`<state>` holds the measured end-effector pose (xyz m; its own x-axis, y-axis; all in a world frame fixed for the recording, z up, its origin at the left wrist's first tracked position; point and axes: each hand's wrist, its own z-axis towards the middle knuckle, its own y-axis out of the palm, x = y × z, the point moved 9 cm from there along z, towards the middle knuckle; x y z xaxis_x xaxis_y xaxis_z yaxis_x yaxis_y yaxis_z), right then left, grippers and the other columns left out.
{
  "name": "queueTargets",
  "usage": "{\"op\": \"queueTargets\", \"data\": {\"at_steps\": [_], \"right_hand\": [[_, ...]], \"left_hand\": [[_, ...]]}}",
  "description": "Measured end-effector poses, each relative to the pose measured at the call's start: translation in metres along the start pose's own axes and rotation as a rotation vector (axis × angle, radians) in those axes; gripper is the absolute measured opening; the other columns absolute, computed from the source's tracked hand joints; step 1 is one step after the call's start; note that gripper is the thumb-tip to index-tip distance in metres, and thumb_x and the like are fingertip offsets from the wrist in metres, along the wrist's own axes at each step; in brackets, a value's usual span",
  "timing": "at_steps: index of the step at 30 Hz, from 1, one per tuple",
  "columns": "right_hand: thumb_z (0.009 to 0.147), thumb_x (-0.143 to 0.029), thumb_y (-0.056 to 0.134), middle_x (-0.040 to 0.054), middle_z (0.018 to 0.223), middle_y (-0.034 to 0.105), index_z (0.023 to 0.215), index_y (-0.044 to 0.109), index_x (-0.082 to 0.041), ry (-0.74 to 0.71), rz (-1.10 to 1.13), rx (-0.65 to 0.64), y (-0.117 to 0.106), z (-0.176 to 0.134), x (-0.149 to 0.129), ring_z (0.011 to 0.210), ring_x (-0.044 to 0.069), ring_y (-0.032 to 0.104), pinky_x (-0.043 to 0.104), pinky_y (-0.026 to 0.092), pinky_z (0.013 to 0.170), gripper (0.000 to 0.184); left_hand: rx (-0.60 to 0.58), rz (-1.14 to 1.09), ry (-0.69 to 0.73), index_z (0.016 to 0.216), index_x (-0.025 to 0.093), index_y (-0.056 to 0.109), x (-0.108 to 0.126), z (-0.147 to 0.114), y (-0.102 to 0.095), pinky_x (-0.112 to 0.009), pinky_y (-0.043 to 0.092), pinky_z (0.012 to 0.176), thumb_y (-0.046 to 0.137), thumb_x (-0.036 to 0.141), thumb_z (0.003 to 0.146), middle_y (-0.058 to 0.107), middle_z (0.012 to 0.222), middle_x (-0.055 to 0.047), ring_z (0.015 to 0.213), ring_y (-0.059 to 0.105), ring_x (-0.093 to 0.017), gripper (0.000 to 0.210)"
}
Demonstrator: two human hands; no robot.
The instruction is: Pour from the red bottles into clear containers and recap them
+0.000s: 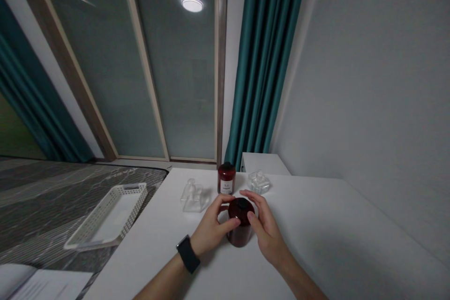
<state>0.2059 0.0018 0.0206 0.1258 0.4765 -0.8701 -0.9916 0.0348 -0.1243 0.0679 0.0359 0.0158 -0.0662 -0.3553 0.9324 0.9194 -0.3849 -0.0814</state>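
Observation:
A dark red-brown bottle [240, 234] with a black top stands upright on the white table, between my two hands. From the left side, my left hand [218, 222] curls around it, the thumb lying across the near shoulder and the fingers behind. My right hand [264, 222] clasps the other side, its thumb on the shoulder and its fingers reaching to the back. Just beyond stands a second dark red bottle [226, 179] with a white label and black top. Clear transparent containers flank that one: one on the left [192, 198], another on the right [259, 182].
The white table [305, 234] meets a pale wall on the right. Left of it, lower down, a white perforated basket [132, 213] rests on a dark patterned surface near open printed pages [52, 283]. A white cabinet [265, 163] stands behind, before teal curtains [269, 56].

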Motion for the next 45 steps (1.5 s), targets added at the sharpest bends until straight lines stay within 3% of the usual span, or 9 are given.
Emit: {"op": "queueTargets", "data": {"at_steps": [6, 10, 14, 19, 27, 31, 34, 40, 45], "right_hand": [[0.098, -0.039, 0.046, 0.0081, 0.123, 0.051, 0.128, 0.049, -0.028, -0.008, -0.042, 0.058, -0.006, -0.001, 0.001, 0.122, 0.025, 0.05, 0.044, 0.038, 0.11, 0.032], [0.1, -0.038, 0.044, 0.0087, 0.131, 0.052, 0.133, 0.044, -0.028, 0.034, 0.018, -0.004, 0.001, -0.001, 0.002, 0.129, 0.025, 0.047, 0.044, 0.035, 0.113, 0.035], [0.099, -0.037, 0.045, 0.0078, 0.137, 0.047, 0.132, 0.046, -0.029, -0.018, -0.034, -0.003, 0.001, 0.0, -0.005, 0.134, 0.025, 0.041, 0.045, 0.028, 0.118, 0.033], [0.097, -0.038, 0.049, 0.0085, 0.126, 0.048, 0.131, 0.046, -0.028, -0.009, -0.059, 0.046, -0.004, -0.003, 0.0, 0.124, 0.026, 0.048, 0.045, 0.036, 0.112, 0.035], [0.097, -0.037, 0.049, 0.0093, 0.138, 0.049, 0.133, 0.045, -0.028, 0.014, -0.014, 0.001, 0.001, -0.002, 0.0, 0.133, 0.026, 0.044, 0.046, 0.033, 0.116, 0.037], [0.096, -0.037, 0.051, 0.0078, 0.123, 0.052, 0.134, 0.041, -0.029, 0.009, -0.028, 0.1, -0.007, -0.001, 0.004, 0.123, 0.025, 0.05, 0.044, 0.036, 0.113, 0.04], [0.096, -0.036, 0.051, 0.0074, 0.12, 0.054, 0.137, 0.039, -0.028, 0.02, 0.005, 0.061, -0.004, -0.001, 0.006, 0.12, 0.024, 0.052, 0.043, 0.037, 0.111, 0.044], [0.097, -0.034, 0.049, 0.0087, 0.134, 0.052, 0.13, 0.046, -0.028, 0.012, 0.018, -0.023, 0.004, 0.0, -0.001, 0.13, 0.025, 0.047, 0.043, 0.034, 0.114, 0.034], [0.096, -0.033, 0.051, 0.0084, 0.124, 0.052, 0.123, 0.049, -0.027, -0.038, -0.036, 0.063, -0.003, 0.001, -0.004, 0.122, 0.024, 0.05, 0.041, 0.039, 0.108, 0.028]], "left_hand": [[0.009, 0.003, -0.006, 0.112, 0.019, 0.057, -0.002, 0.0, -0.001, -0.046, 0.046, 0.1, 0.073, 0.025, 0.077, 0.062, 0.115, -0.009, 0.11, 0.06, -0.027, 0.039], [0.0, 0.003, 0.0, 0.112, 0.019, 0.057, -0.001, -0.001, 0.0, -0.045, 0.046, 0.1, 0.072, 0.023, 0.078, 0.062, 0.117, -0.01, 0.112, 0.059, -0.028, 0.038], [-0.001, 0.002, 0.003, 0.112, 0.019, 0.057, 0.0, 0.0, 0.0, -0.046, 0.046, 0.1, 0.071, 0.022, 0.077, 0.062, 0.115, -0.009, 0.111, 0.059, -0.027, 0.037], [0.004, 0.012, -0.003, 0.112, 0.019, 0.057, 0.001, 0.0, 0.0, -0.046, 0.045, 0.101, 0.071, 0.024, 0.077, 0.061, 0.114, -0.009, 0.111, 0.059, -0.028, 0.038], [-0.012, 0.013, 0.002, 0.112, 0.019, 0.057, 0.001, 0.0, 0.001, -0.046, 0.045, 0.1, 0.072, 0.026, 0.078, 0.062, 0.115, -0.009, 0.11, 0.059, -0.028, 0.038], [-0.005, 0.013, -0.02, 0.112, 0.02, 0.056, -0.001, -0.001, 0.0, -0.046, 0.044, 0.1, 0.071, 0.024, 0.077, 0.061, 0.116, -0.009, 0.11, 0.058, -0.027, 0.038], [-0.009, 0.01, -0.022, 0.112, 0.019, 0.055, -0.002, -0.001, 0.001, -0.046, 0.044, 0.1, 0.071, 0.024, 0.077, 0.06, 0.117, -0.01, 0.111, 0.058, -0.028, 0.039], [-0.017, 0.006, 0.001, 0.113, 0.019, 0.056, -0.001, 0.0, 0.001, -0.046, 0.044, 0.1, 0.071, 0.026, 0.078, 0.06, 0.117, -0.01, 0.112, 0.058, -0.029, 0.039], [-0.009, 0.009, -0.004, 0.113, 0.019, 0.056, -0.001, 0.0, 0.001, -0.045, 0.044, 0.099, 0.071, 0.025, 0.078, 0.06, 0.115, -0.009, 0.11, 0.058, -0.028, 0.039]]}}
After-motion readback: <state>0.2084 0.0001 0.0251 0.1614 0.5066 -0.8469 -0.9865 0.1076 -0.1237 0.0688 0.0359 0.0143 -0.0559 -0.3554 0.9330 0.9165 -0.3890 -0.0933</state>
